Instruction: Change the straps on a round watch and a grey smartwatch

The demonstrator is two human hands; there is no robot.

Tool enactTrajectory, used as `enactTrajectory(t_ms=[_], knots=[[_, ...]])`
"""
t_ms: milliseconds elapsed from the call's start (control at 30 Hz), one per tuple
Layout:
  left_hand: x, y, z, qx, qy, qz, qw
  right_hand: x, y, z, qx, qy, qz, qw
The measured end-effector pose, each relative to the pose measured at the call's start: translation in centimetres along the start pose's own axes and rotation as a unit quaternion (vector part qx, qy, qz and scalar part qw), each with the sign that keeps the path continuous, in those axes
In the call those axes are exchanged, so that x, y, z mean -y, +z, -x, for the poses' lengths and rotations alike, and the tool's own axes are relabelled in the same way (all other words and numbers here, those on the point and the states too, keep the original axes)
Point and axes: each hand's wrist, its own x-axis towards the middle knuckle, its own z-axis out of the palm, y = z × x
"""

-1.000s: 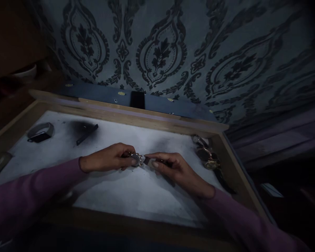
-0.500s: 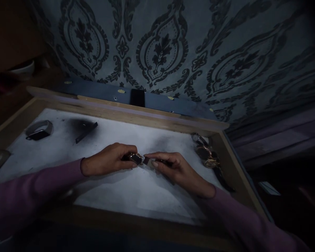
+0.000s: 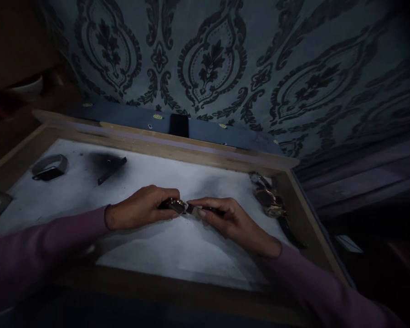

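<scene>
Over the white lining of a wooden drawer (image 3: pixel 150 139), my left hand (image 3: pixel 140 207) is closed on a wristwatch (image 3: pixel 176 206) with a gold-coloured case and a dark dial. My right hand (image 3: pixel 223 216) pinches a dark strap (image 3: pixel 193 209) between thumb and fingers, its end close against the right side of the watch case. Dim light hides whether strap and case are joined. The rest of the strap is partly covered by the right fingers.
Several watches (image 3: pixel 273 209) lie along the drawer's right wall. A grey-banded watch (image 3: pixel 50 167) and a dark narrow bar (image 3: pixel 112 171) rest at the left. Behind the drawer's back wall is a black phone-like object (image 3: pixel 179 125).
Both hands stay almost in place. The watch in my left hand has tilted slightly, and its dial catches the light differently.
</scene>
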Motion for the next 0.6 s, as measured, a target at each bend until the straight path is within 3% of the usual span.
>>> enactTrajectory(t_ms=[600], knots=[[-0.29,0.30,0.26,0.018,0.000,-0.021,1.000,0.64,0.43,0.14,0.012,-0.054,0.042,0.998]])
